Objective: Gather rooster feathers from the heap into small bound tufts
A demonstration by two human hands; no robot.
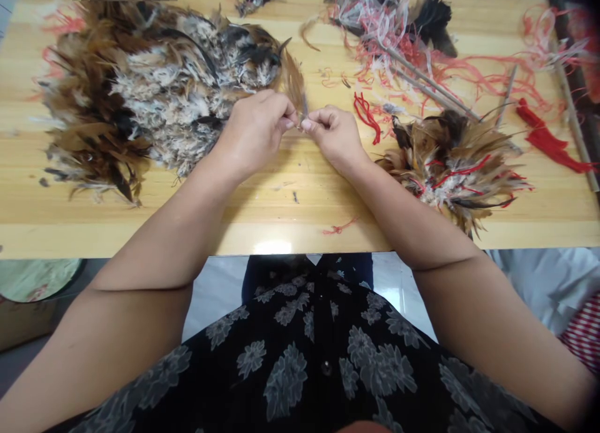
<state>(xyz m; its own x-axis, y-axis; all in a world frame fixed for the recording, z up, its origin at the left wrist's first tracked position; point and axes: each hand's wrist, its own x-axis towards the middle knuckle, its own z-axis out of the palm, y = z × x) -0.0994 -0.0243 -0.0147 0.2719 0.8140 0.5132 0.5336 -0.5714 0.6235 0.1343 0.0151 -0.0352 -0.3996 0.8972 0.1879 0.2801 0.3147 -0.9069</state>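
Observation:
My left hand and my right hand meet over the middle of the wooden table, fingertips pinched together on the quill end of a small bunch of brown feathers that points up and away. A large pile of brown, white and black feathers lies just left of my left hand. To the right of my right hand lies a bundle of feathers bound with red string.
Loose red and white strings and thin sticks are strewn at the back right. A red tassel lies at far right. A short red string rests near the table's front edge.

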